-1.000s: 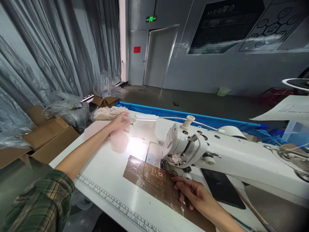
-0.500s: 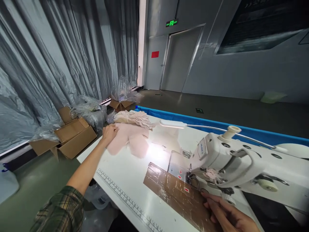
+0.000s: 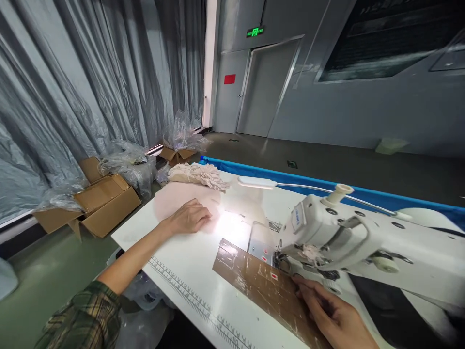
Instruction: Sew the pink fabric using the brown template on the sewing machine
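My left hand (image 3: 191,216) lies on the pale pink fabric pieces (image 3: 169,198) at the left of the sewing table, its fingers curled down onto the cloth. It covers part of their lower edge. At the front right my right hand (image 3: 323,310) is beside the sewing machine (image 3: 327,232), with thumb and fingers drawn together near the needle area. What they pinch, if anything, is hidden. Below the fingertips runs a brown taped plate (image 3: 254,278) on the tabletop. A lamp glow washes out the spot between the fabric and the metal machine plate (image 3: 259,242).
A tied bundle of pale knitted gloves (image 3: 198,174) sits behind the fabric. A white lamp (image 3: 257,182) on a bent stem reaches over the table. Ruler marks (image 3: 196,298) line the front edge. Cardboard boxes (image 3: 109,206) and plastic bags stand on the floor at left.
My left hand has moved right and toward me, from the fabric's far left corner to its lower right part. The fabric's visible outline has changed. My right hand stays by the machine.
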Action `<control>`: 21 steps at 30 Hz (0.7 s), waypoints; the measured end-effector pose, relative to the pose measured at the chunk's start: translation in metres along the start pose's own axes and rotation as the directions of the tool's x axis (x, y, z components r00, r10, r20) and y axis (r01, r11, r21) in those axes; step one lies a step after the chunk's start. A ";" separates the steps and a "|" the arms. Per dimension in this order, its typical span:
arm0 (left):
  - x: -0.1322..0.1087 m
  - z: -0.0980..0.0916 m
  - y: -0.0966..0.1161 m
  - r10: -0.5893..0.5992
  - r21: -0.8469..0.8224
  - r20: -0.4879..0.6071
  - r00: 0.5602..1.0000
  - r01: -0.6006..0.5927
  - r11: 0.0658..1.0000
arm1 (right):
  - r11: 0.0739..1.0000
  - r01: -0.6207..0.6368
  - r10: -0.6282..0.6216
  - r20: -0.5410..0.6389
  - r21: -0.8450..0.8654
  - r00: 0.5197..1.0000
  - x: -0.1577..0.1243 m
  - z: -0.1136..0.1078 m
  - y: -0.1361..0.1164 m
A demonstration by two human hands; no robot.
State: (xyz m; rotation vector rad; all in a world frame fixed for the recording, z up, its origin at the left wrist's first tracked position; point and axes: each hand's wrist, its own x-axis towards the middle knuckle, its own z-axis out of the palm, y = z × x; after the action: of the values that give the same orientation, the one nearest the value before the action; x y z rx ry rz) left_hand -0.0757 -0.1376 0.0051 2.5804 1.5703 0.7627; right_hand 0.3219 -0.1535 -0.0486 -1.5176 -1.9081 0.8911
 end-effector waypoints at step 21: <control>-0.016 0.006 0.092 -0.185 -0.452 0.165 0.969 0.241 0.859 | 0.834 -0.360 0.007 0.645 0.418 0.764 -0.041 -0.010 -0.068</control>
State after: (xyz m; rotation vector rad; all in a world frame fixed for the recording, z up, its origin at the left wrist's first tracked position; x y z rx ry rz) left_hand -0.0030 -0.1943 0.0181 2.0287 1.3934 0.8295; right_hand 0.2965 -0.2022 0.0101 -1.1566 -1.6837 2.0369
